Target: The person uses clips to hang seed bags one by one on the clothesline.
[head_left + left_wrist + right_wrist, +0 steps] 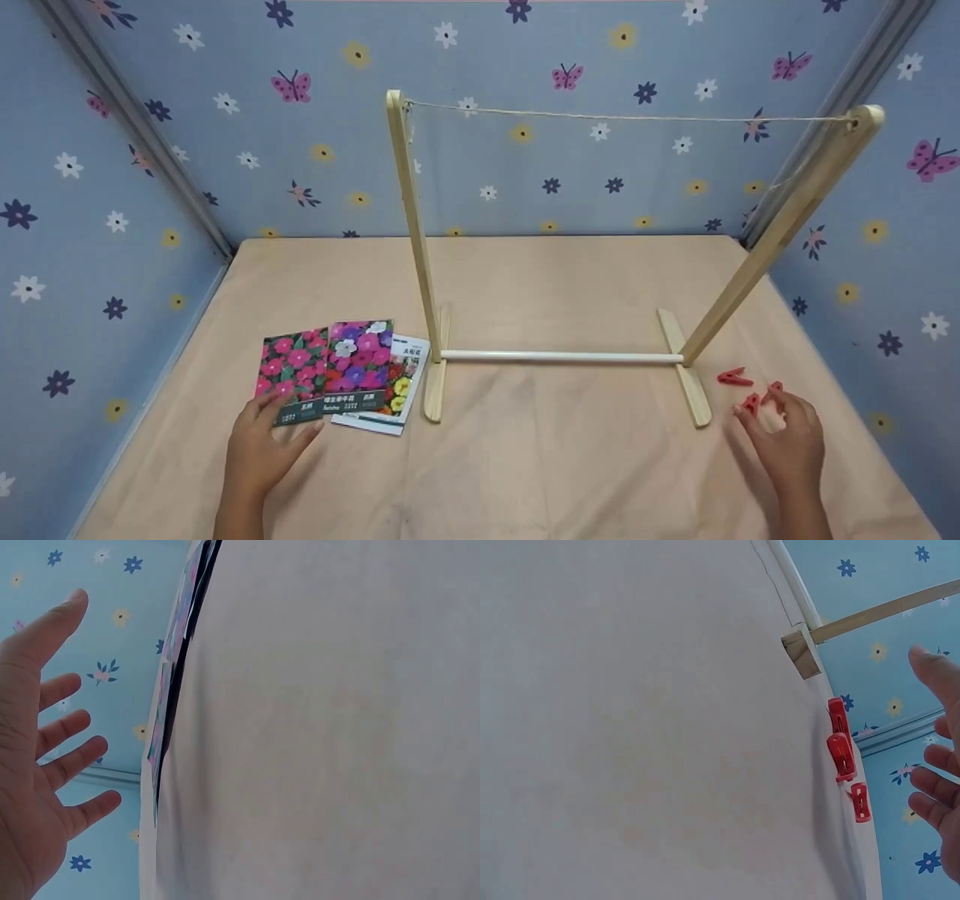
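Flowered blue walls enclosed a tan table (525, 465) carrying a wooden rack (559, 357) strung with twine. Near the left edge, the left hand (262, 446), fingers relaxed and spread, touched 3 seed packets (341, 371). Near the right edge, the right hand (787, 442), fingers loose, hovered over 3 red clips (844, 754).

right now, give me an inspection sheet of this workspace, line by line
surface: beige table, bare in the middle
job's things: three flower seed packets overlapping at left; three red clips at right
clutter: nothing seen
hands: left hand open, fingertips on the nearest packet; right hand open beside the clips, holding nothing
cables: twine strung between the posts of the wooden rack
surroundings: blue floral walls
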### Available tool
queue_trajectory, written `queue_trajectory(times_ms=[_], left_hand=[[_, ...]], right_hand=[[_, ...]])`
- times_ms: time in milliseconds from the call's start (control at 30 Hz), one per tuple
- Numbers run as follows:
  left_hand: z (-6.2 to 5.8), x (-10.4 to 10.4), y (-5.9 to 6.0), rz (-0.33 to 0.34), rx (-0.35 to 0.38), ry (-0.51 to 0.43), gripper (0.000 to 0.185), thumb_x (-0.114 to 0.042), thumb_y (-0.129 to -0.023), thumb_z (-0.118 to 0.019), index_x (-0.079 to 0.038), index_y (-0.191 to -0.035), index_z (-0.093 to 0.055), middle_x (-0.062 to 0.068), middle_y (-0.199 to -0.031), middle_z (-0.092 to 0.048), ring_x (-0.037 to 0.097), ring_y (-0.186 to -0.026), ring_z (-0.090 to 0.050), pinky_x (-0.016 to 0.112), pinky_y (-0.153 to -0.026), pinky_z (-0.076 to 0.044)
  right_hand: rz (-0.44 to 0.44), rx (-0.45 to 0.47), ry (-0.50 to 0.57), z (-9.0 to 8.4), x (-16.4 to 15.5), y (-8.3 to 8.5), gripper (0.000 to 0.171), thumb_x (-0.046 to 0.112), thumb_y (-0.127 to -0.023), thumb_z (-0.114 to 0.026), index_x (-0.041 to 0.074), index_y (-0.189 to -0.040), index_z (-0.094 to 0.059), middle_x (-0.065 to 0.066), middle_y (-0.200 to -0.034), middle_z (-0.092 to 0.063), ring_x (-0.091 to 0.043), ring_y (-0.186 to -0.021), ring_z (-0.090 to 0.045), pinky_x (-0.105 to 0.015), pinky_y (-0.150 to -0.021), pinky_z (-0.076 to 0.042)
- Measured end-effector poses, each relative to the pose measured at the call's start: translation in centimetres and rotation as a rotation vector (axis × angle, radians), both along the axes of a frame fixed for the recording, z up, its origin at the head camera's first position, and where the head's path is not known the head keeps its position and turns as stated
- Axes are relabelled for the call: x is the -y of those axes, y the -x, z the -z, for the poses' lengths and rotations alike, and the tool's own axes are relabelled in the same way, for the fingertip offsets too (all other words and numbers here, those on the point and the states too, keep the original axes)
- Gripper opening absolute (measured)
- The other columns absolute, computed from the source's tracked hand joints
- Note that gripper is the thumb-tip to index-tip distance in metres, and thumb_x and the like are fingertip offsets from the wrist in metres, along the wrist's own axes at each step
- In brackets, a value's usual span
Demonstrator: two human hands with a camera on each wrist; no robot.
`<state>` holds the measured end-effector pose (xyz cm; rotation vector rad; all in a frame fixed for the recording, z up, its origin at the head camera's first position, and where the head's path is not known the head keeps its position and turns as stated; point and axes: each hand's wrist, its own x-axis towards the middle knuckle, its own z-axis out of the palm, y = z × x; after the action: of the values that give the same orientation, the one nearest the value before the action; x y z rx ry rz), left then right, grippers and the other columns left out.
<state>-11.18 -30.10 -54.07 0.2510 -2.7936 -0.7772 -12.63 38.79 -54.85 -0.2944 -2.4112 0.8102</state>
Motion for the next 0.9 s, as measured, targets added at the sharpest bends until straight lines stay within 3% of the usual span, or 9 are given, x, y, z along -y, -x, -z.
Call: queue_trajectory(times_ms=[100, 267, 433, 733, 900], left_hand=[[0.0, 0.3, 0.0, -0.027, -0.009, -0.036, 0.076, -0.044, -0.076, -0.082, 0.004, -0.130, -0.058, 0.027, -0.132, -0.046, 0.045, -0.124, -0.041, 0.062, -0.104, -0.034], [0.2, 0.6, 0.2, -0.073, -0.018, -0.127, 0.070, -0.040, -0.079, -0.081, 0.004, -0.128, -0.059, 0.025, -0.130, -0.047, 0.043, -0.124, -0.043, 0.060, -0.105, -0.034], [1.0, 1.0, 0.5, -0.134, -0.008, -0.248, 0.060, -0.036, -0.083, -0.079, 0.004, -0.124, -0.062, 0.022, -0.130, -0.048, 0.041, -0.127, -0.042, 0.057, -0.107, -0.032], [2.2, 2.0, 0.6, -0.247, -0.121, -0.424, 0.056, -0.030, -0.083, -0.080, 0.005, -0.122, -0.062, 0.018, -0.127, -0.053, 0.034, -0.119, -0.051, 0.048, -0.101, -0.044], [2.7, 2.6, 0.8, -0.295, -0.070, -0.472, 0.062, -0.033, -0.084, -0.078, 0.003, -0.130, -0.057, 0.018, -0.132, -0.051, 0.033, -0.123, -0.050, 0.043, -0.103, -0.043]], right_hand=[[0.061, 0.085, 0.032, 0.1, 0.1, 0.0, 0.055, 0.015, -0.078, -0.083, -0.009, -0.121, -0.060, -0.027, -0.114, -0.057, -0.039, -0.100, -0.056, -0.044, -0.080, -0.044], [0.137, 0.256, 0.105, 0.0, -0.2, 0.0, 0.062, 0.030, -0.088, -0.073, -0.009, -0.131, -0.051, -0.029, -0.120, -0.051, -0.042, -0.106, -0.055, -0.054, -0.085, -0.045], [0.177, 0.310, 0.121, 0.0, -0.4, 0.1, 0.063, 0.033, -0.091, -0.070, -0.011, -0.132, -0.049, -0.030, -0.120, -0.050, -0.044, -0.108, -0.054, -0.057, -0.088, -0.042], [0.238, 0.383, 0.189, 0.7, 0.1, 0.8, 0.070, 0.043, -0.090, -0.068, -0.008, -0.133, -0.049, -0.027, -0.125, -0.049, -0.041, -0.111, -0.052, -0.055, -0.092, -0.042], [0.264, 0.424, 0.231, 1.1, 0.3, 1.3, 0.074, 0.050, -0.088, -0.067, -0.006, -0.133, -0.049, -0.025, -0.125, -0.049, -0.040, -0.110, -0.053, -0.054, -0.092, -0.043]])
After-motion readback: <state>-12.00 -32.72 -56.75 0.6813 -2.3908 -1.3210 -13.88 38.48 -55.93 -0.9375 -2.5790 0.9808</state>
